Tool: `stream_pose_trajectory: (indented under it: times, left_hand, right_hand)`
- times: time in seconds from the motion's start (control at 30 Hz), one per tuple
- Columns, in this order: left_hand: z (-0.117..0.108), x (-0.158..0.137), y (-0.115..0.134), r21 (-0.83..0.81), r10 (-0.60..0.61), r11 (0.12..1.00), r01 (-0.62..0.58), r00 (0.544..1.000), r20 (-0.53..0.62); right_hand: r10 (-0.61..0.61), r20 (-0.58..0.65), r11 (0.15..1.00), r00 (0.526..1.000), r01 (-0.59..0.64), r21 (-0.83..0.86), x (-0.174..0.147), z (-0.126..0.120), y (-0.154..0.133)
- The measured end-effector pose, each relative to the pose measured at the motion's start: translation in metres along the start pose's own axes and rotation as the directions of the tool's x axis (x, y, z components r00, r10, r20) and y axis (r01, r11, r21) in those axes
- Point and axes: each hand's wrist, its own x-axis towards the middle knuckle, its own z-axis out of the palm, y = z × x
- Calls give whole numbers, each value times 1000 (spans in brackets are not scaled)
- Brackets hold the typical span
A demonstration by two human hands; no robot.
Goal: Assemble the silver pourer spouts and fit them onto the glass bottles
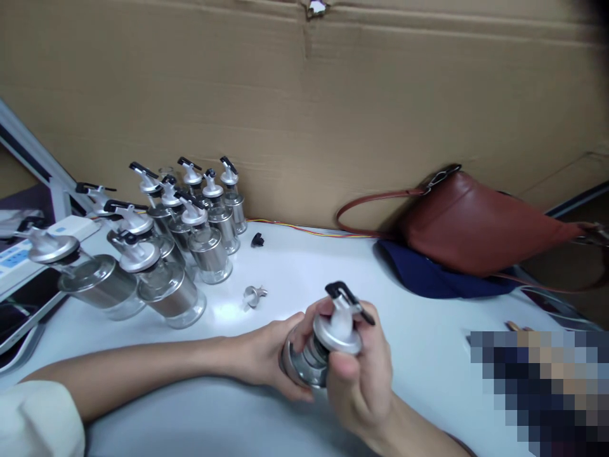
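Both my hands are on one glass oil bottle (304,363), tilted above the white table near its front. My left hand (271,352) wraps round the bottle's body from the left. The fingers and thumb of my right hand (364,374) close round the silver pourer cap (339,333), which has a black flip lever on top. The cap sits on the bottle's neck; how tightly it is seated I cannot tell. To the left stand several like bottles (209,254) with metal bands and silver pourer caps.
A small silver spout part (254,296) and a small black piece (257,240) lie on the table (304,273). At right, a brown leather bag (476,222) rests on dark blue cloth (428,276). Cardboard (304,114) forms the back wall. A power strip (19,254) is far left.
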Motion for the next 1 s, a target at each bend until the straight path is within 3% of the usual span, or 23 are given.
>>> stream_pose_trajectory:
  times: [0.1, 0.2, 0.33, 0.43, 0.53, 0.67, 0.77, 0.83, 1.0]
  left_hand:
    - [-1, 0, -1, -57, -34, 997, 42, 991, 130]
    - [-1, 0, -4, -20, -39, 999, 42, 991, 131]
    - [0, -1, -6, 27, -13, 1000, 13, 1000, -1]
    - [0, -7, -2, 17, -83, 996, 85, 994, -75]
    - [1, -17, 5, 16, -133, 991, 136, 984, -117]
    - [3, -34, 14, 69, -146, 984, 166, 962, -230]
    - [8, -52, 14, 201, -85, 964, 176, 915, -395]
    - [12, -65, 11, 283, -38, 935, 213, 854, -518]
    - [14, -86, 2, 405, 92, 860, 310, 686, -722]
  right_hand:
    - [237, -38, 944, 971, -220, 247, 13, 4, -8]
    - [420, -115, 860, 900, -355, 367, 22, 4, -6]
    - [552, -255, 820, 794, -461, 339, 18, -2, 11]
    - [559, -364, 828, 745, -521, 207, 11, -14, 23]
    - [534, -348, 829, 771, -558, 37, 11, -28, 27]
    - [546, -135, 832, 827, -554, -29, 16, -31, 24]
    - [577, 63, 816, 814, -578, -8, 18, -25, 21]
    - [586, 133, 807, 799, -591, 0, 18, -22, 20]
    - [573, 145, 815, 807, -579, 4, 18, -24, 19]
